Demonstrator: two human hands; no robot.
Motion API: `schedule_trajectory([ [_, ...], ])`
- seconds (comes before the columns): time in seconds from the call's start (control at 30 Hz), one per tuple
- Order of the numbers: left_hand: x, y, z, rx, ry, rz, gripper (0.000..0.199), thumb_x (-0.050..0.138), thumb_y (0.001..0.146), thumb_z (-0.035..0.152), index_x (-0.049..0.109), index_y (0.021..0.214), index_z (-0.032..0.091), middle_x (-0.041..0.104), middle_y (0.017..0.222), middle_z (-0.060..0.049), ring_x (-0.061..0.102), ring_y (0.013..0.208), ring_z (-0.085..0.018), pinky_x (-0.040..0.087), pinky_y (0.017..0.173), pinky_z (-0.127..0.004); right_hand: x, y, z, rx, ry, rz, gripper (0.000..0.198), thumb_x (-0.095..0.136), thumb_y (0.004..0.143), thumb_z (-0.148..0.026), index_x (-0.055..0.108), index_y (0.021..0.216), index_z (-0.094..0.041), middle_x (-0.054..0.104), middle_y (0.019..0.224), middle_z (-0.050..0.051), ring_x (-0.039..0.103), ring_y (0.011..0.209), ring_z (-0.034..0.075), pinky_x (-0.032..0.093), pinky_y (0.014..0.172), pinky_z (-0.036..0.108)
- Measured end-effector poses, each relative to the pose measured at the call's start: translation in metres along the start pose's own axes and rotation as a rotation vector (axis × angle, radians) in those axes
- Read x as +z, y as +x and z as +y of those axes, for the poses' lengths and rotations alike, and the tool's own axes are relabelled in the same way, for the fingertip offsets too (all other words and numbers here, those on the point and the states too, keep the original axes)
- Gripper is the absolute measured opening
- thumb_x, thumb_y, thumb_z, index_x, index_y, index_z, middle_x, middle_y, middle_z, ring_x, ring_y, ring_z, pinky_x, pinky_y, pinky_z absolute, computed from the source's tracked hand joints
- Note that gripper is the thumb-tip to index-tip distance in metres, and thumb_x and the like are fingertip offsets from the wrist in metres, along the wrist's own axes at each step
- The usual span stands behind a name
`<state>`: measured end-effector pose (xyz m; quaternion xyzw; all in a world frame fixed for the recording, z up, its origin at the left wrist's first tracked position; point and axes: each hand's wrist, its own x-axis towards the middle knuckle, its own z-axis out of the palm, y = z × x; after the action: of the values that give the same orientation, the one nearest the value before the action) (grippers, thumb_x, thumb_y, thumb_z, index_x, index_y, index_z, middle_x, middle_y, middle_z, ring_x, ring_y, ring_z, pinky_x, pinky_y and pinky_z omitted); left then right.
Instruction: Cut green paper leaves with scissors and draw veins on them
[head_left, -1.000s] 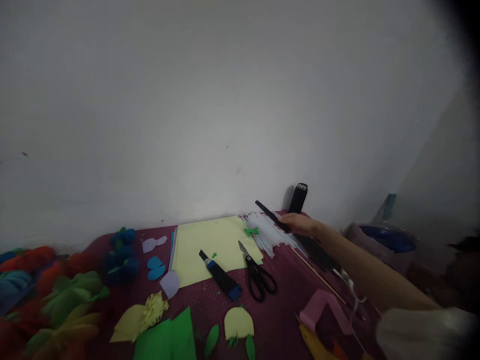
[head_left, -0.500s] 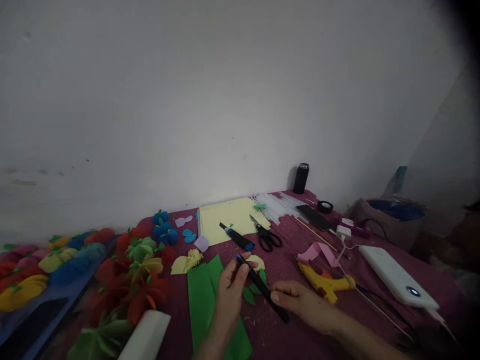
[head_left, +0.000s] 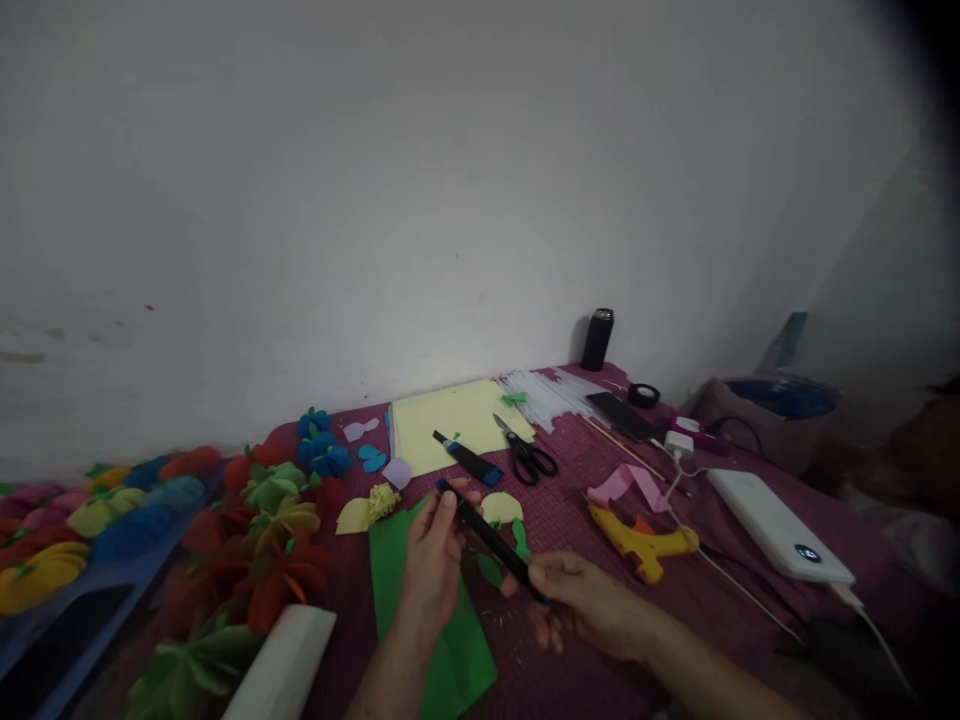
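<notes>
Head view: we pinch the slim black tool (head_left: 491, 538), left grip (head_left: 433, 558) at its far end, right grip (head_left: 589, 605) at its near end; scissors (head_left: 523, 455) lie beyond.

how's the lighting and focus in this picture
Head view: light is dim and the upper right corner goes black; head view: the black can throws a soft shadow on the wall left of it; head view: the scissors look clearer than the tub.

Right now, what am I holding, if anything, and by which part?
A black pen-like stick: your left hand holds it near its far end, your right hand near its closer end.
</notes>
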<state>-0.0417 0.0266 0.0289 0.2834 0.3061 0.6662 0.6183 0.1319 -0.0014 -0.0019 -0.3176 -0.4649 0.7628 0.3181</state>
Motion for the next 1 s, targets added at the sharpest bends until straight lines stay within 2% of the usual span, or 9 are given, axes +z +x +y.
schedule_trajectory([
  [0.13, 0.003, -0.005, -0.007, -0.087, 0.084, -0.032, 0.039, 0.077, 0.070, 0.038, 0.065, 0.101, 0.016, 0.071, 0.084, -0.009, 0.067, 0.078, -0.022, 0.052, 0.065, -0.029, 0.007, 0.005, -0.005, -0.075, -0.195, 0.100, 0.053, 0.058, 0.076, -0.063, 0.064, 0.086, -0.011, 0.045, 0.048, -0.007, 0.037, 0.038, 0.005, 0.034, 0.037, 0.016],
  [0.2, 0.002, -0.004, -0.007, -0.127, 0.113, -0.052, 0.037, 0.077, 0.069, 0.038, 0.065, 0.096, 0.015, 0.071, 0.083, -0.008, 0.068, 0.077, -0.022, 0.052, 0.065, -0.029, 0.012, 0.007, -0.008, -0.094, -0.305, 0.138, 0.055, 0.049, 0.080, -0.066, 0.061, 0.085, -0.012, 0.042, 0.050, -0.008, 0.034, 0.039, 0.005, 0.033, 0.037, 0.015],
  [0.27, -0.003, 0.002, -0.001, -0.084, 0.064, -0.007, 0.032, 0.079, 0.068, 0.036, 0.065, 0.085, 0.014, 0.070, 0.078, -0.007, 0.068, 0.074, -0.021, 0.052, 0.067, -0.029, 0.015, 0.005, -0.009, -0.098, -0.409, 0.133, 0.056, 0.042, 0.083, -0.068, 0.058, 0.084, -0.014, 0.041, 0.052, -0.008, 0.035, 0.040, 0.006, 0.032, 0.037, 0.015],
  [0.33, -0.010, 0.009, 0.009, 0.016, -0.032, 0.077, 0.029, 0.081, 0.065, 0.033, 0.064, 0.078, 0.014, 0.069, 0.073, -0.005, 0.068, 0.071, -0.019, 0.053, 0.070, -0.029, 0.017, 0.001, -0.007, -0.085, -0.468, 0.098, 0.057, 0.036, 0.084, -0.068, 0.056, 0.084, -0.015, 0.041, 0.052, -0.007, 0.036, 0.041, 0.007, 0.031, 0.037, 0.016],
  [0.43, -0.019, 0.016, 0.021, 0.051, -0.062, 0.122, 0.028, 0.080, 0.067, 0.033, 0.065, 0.081, 0.014, 0.070, 0.076, -0.004, 0.068, 0.077, -0.019, 0.053, 0.074, -0.030, 0.015, -0.010, -0.001, -0.059, -0.484, 0.072, 0.057, 0.033, 0.086, -0.068, 0.056, 0.085, -0.015, 0.041, 0.050, -0.007, 0.037, 0.040, 0.007, 0.031, 0.039, 0.017],
  [0.6, -0.015, 0.011, 0.017, -0.112, -0.127, 0.078, 0.023, 0.077, 0.072, 0.029, 0.065, 0.083, 0.012, 0.072, 0.081, -0.008, 0.069, 0.077, -0.020, 0.053, 0.073, -0.030, 0.008, -0.017, -0.001, -0.070, -0.467, 0.073, 0.055, 0.035, 0.088, -0.064, 0.059, 0.088, -0.014, 0.041, 0.050, -0.007, 0.039, 0.043, 0.008, 0.033, 0.045, 0.018],
  [0.7, -0.012, 0.008, 0.013, -0.110, -0.120, 0.072, 0.024, 0.077, 0.072, 0.030, 0.065, 0.082, 0.012, 0.072, 0.080, -0.008, 0.069, 0.075, -0.019, 0.053, 0.071, -0.028, 0.008, -0.014, -0.004, -0.095, -0.446, 0.087, 0.055, 0.036, 0.087, -0.063, 0.058, 0.087, -0.013, 0.042, 0.049, -0.007, 0.039, 0.042, 0.008, 0.034, 0.045, 0.019],
  [1.0, -0.013, 0.007, 0.011, -0.100, -0.067, 0.066, 0.029, 0.078, 0.070, 0.034, 0.064, 0.083, 0.013, 0.072, 0.082, -0.008, 0.070, 0.079, -0.023, 0.053, 0.077, -0.034, 0.007, -0.009, -0.003, -0.118, -0.427, 0.076, 0.051, 0.040, 0.087, -0.061, 0.058, 0.086, -0.014, 0.044, 0.050, -0.006, 0.039, 0.043, 0.008, 0.035, 0.044, 0.019],
])
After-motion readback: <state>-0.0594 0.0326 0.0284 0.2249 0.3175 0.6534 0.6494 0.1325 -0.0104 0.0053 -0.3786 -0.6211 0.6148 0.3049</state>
